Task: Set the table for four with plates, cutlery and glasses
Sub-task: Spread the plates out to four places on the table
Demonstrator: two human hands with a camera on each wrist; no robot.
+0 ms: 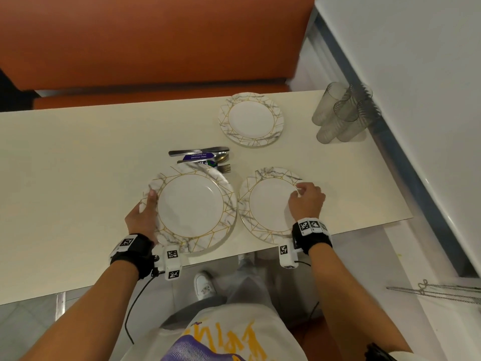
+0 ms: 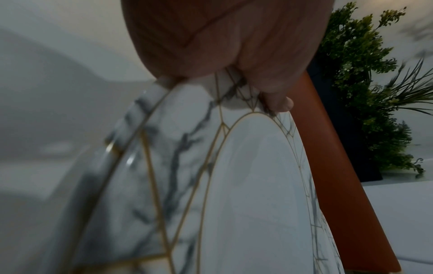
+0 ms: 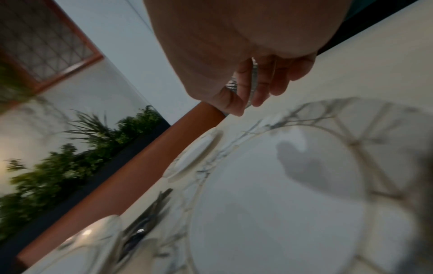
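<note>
Marble-patterned plates with gold lines lie on the cream table (image 1: 78,157). My left hand (image 1: 147,207) grips the left rim of a stack of two plates (image 1: 191,209) near the front edge; the thumb (image 2: 277,101) lies on the top plate's rim (image 2: 187,148). To its right lies a single plate (image 1: 265,204). My right hand (image 1: 305,198) hovers over its right rim with loosely curled fingers (image 3: 260,92) holding nothing and casts a shadow on the plate (image 3: 269,194). A third plate (image 1: 251,119) lies farther back. Cutlery (image 1: 201,157) lies behind the stack. Several glasses (image 1: 341,113) stand at the back right.
An orange bench (image 1: 156,40) runs along the table's far side. A white wall and grey sill (image 1: 416,165) close off the right end. Plants (image 2: 365,92) stand behind the bench. My legs and a white shoe (image 1: 205,285) are below the front edge.
</note>
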